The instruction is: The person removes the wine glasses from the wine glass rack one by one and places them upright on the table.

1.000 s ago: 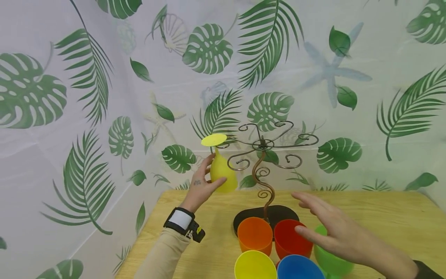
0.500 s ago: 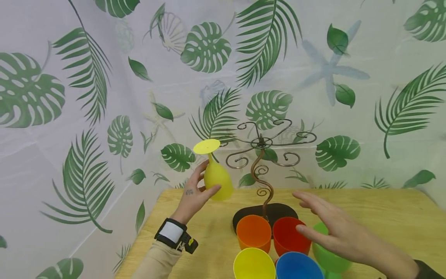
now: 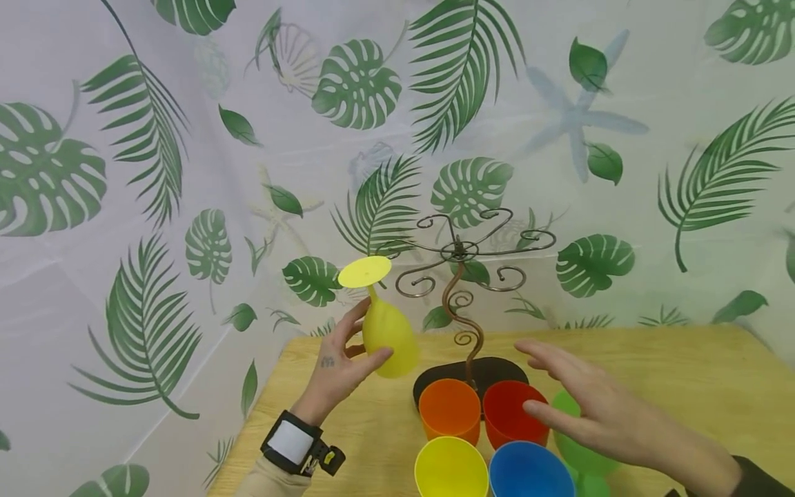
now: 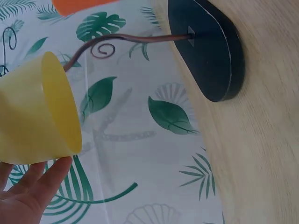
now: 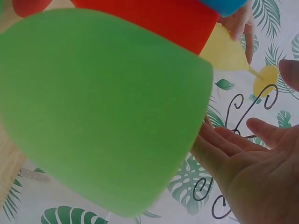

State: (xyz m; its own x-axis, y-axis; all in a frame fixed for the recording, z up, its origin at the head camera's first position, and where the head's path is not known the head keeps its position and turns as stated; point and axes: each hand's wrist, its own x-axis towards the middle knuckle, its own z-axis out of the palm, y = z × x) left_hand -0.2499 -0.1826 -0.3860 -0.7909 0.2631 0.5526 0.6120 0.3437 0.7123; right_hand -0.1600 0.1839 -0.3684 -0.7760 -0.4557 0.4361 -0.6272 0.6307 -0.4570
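My left hand (image 3: 335, 362) grips the bowl of a yellow plastic wine glass (image 3: 390, 338), held upside down with its round foot on top and its stem tilted left. The glass is apart from the metal wine glass rack (image 3: 475, 324), just left of its curled arms. In the left wrist view the yellow glass (image 4: 32, 112) shows its open rim, with fingertips against its side. My right hand (image 3: 611, 400) hovers with fingers extended above the green goblet (image 3: 580, 449) and beside the red goblet (image 3: 512, 414), holding nothing. In the right wrist view the green goblet (image 5: 103, 107) fills much of the frame.
An orange goblet (image 3: 450, 411), a second yellow goblet (image 3: 451, 469) and a blue goblet (image 3: 531, 473) stand upright with the red and green ones, in front of the rack's black base (image 3: 428, 386). The wooden table (image 3: 677, 373) meets a leaf-printed backdrop (image 3: 528, 124).
My left hand has drawn the yellow wine glass away from the rack's left arm, moving left and down, and the glass tilts more. The right hand stays nearly still.
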